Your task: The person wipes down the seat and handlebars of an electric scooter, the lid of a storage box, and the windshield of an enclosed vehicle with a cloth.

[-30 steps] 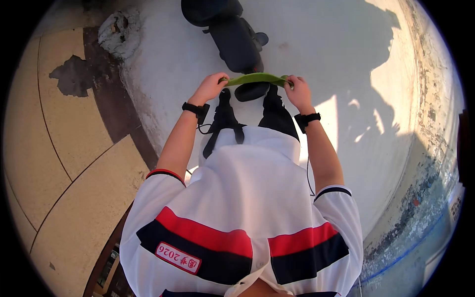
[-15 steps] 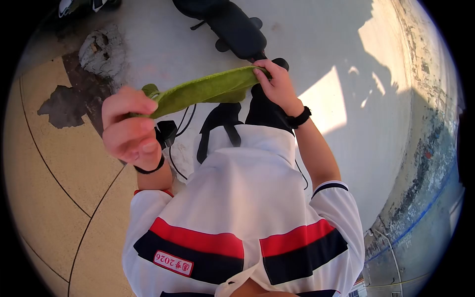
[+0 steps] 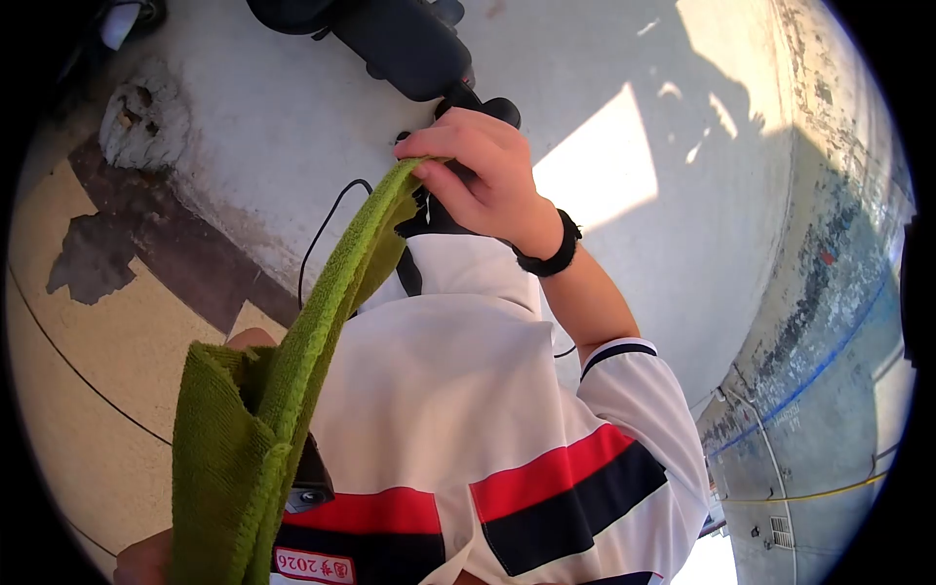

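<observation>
A green cloth (image 3: 292, 361) is stretched slantwise from the upper middle to the lower left, in front of my white shirt (image 3: 439, 361). My right hand (image 3: 473, 175) pinches its upper end between thumb and fingers, with a black band round the wrist. The lower end, folded and close to the camera, covers most of my left hand (image 3: 144, 561). Only bits of skin show beside the cloth there; it is held taut at that end, but the fingers are hidden.
A black padded object (image 3: 400, 49) stands on the pale floor beyond my right hand. A dark device (image 3: 310, 478) is partly behind the cloth. A rough grey lump (image 3: 146, 122) lies at upper left, and a weathered wall (image 3: 829, 292) runs along the right.
The left end of the cloth has swung down and closer to the camera, now covering my left hand. My right hand has moved left, still pinching the other end. The view has shifted.
</observation>
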`<state>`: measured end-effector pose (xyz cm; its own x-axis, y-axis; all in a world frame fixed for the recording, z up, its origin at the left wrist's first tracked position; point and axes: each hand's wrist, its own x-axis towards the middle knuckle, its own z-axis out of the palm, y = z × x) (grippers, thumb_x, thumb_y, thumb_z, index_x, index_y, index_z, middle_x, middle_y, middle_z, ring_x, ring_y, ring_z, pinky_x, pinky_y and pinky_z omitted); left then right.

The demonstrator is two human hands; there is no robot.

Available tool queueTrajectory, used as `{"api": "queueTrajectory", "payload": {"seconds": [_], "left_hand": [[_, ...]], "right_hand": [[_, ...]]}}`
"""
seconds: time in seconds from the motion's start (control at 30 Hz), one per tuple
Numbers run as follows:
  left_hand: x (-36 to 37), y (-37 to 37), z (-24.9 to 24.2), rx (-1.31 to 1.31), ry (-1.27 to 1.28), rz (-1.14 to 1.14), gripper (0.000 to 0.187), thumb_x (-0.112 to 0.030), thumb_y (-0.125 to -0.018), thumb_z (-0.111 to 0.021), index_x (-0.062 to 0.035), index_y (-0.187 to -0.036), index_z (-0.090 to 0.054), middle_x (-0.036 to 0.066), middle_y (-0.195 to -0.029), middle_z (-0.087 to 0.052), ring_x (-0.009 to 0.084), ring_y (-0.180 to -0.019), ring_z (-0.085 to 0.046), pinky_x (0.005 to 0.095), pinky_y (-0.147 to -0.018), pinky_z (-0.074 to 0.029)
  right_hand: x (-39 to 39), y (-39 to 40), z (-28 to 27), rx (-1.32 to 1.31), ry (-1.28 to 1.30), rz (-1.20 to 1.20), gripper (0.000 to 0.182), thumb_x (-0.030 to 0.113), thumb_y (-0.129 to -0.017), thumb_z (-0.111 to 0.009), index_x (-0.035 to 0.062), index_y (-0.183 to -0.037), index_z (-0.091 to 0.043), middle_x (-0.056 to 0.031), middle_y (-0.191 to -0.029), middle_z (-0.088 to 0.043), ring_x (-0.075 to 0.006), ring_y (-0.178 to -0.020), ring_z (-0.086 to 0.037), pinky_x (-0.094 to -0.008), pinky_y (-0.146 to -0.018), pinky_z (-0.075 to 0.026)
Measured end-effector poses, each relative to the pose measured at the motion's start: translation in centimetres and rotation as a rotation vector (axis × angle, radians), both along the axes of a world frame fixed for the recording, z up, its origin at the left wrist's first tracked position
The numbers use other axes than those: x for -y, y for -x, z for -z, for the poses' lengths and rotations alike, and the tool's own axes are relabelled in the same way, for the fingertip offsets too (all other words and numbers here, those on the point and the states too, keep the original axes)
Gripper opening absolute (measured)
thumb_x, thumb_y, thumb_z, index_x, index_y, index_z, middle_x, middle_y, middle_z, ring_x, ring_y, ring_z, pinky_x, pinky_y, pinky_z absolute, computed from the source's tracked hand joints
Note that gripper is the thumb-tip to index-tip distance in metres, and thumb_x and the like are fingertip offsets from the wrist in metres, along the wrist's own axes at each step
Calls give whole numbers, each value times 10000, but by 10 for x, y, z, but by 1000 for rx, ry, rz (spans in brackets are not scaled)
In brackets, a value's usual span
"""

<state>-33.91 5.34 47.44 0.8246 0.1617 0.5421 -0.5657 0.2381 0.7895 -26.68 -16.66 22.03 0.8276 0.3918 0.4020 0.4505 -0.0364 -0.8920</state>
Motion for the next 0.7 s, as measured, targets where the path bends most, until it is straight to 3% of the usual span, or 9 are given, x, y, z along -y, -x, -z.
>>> {"api": "queueTrajectory", "payload": {"seconds": [0.17, 0.27, 0.37, 0.43, 0.47, 0.53, 0.6, 0.67, 0.7], "left_hand": [[23, -50, 10, -56, 200, 210, 142, -47, -831, -627, -159, -870, -549, -118, -803, -492, 28, -573, -401, 217, -478, -246], [14, -56, 13, 33, 199, 126, 174, -25, -829, -630, -163, -908, -560, -127, -882, -517, 27, -587, -429, 224, -480, -263], [-33, -29, 42, 97, 507, 234, 132, -271, -830, -689, -189, -820, -586, -96, -800, -486, 44, -599, -397, 226, -571, -269], [13, -103, 71, 163, 449, 46, 352, -600, -859, -670, -273, -766, -578, -166, -824, -539, 9, -576, -381, 198, -495, -243], [5, -117, 85, 160, 448, 61, 352, -600, -859, -670, -273, -766, -578, -166, -824, -539, 9, -576, -381, 198, -495, -243], [-29, -127, 114, -147, 298, 50, 337, -492, -871, -562, -161, -932, -543, 8, -883, -473, 144, -681, -325, 329, -596, -267], [-69, -145, 161, -374, -26, -37, 342, -385, -938, -461, -85, -1069, -560, 74, -993, -404, 187, -736, -308, 351, -650, -251], [-84, -176, 214, -483, -114, -208, 268, -215, -967, -474, -18, -1127, -560, 110, -1006, -519, 184, -796, -440, 323, -713, -361], [-96, -190, 239, -560, -166, -214, 214, -165, -969, -507, -22, -1110, -581, 88, -1009, -510, 174, -859, -445, 313, -766, -377]], "right_hand": [[2, -27, 4, -2, -21, -2, 174, 25, -770, -733, 78, -928, -686, -44, -688, -592, -221, -597, -563, -318, -542, -436], [4, -38, 10, -44, -19, 19, 179, 12, -770, -728, 72, -933, -684, -52, -713, -616, -220, -608, -581, -314, -555, -455], [0, -45, 25, -79, -7, 63, 178, -5, -783, -718, 60, -944, -681, -64, -749, -645, -222, -628, -605, -312, -567, -473], [-3, -48, 37, -127, 24, 107, 167, -11, -801, -709, 50, -954, -679, -74, -775, -663, -226, -648, -623, -313, -570, -482], [-6, -51, 46, -173, 43, 154, 158, -10, -812, -705, 44, -958, -677, -79, -783, -667, -230, -652, -629, -314, -569, -484], [-15, -51, 67, -273, 79, 254, 140, -6, -834, -697, 33, -966, -673, -88, -798, -677, -239, -659, -640, -317, -566, -488], [-22, -56, 92, -302, 168, 359, 102, 36, -872, -676, 33, -973, -661, -105, -796, -679, -250, -655, -648, -317, -568, -494], [-33, -65, 112, -345, 247, 440, 89, 56, -884, -667, 42, -972, -659, -113, -792, -678, -252, -645, -646, -314, -572, -495], [-40, -69, 121, -386, 274, 491, 88, 95, -894, -664, 57, -973, -661, -118, -772, -668, -262, -653, -637, -339, -584, -494]]}}
